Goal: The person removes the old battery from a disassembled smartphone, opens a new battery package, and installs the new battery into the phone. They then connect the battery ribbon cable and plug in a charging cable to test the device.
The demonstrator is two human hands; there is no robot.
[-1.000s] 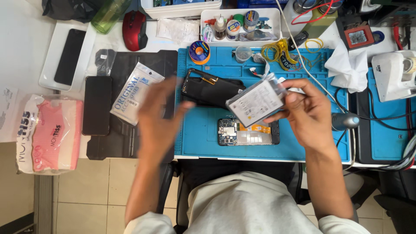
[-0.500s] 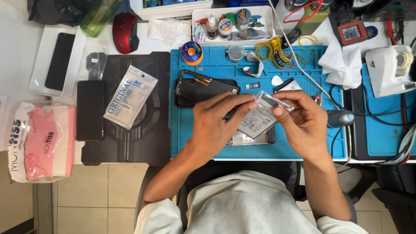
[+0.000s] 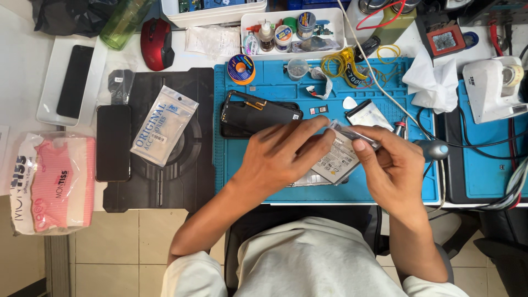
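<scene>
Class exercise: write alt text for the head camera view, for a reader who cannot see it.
Seen from above, a seated person's left hand and right hand together hold a flat pale phone battery in a clear sleeve over a blue work mat. A black phone back cover lies just beyond, with tools and small jars around.

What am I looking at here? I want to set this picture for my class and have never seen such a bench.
The one view comes from a camera on a person's head, looking down at a work table. No machine: two bare hands. The left hand and right hand together hold a flat pale battery in clear wrap, above a blue mat. On the mat lies an opened black phone shell. To the left lie a black phone, a parts pouch, a red mouse and a pink tissue pack.
</scene>
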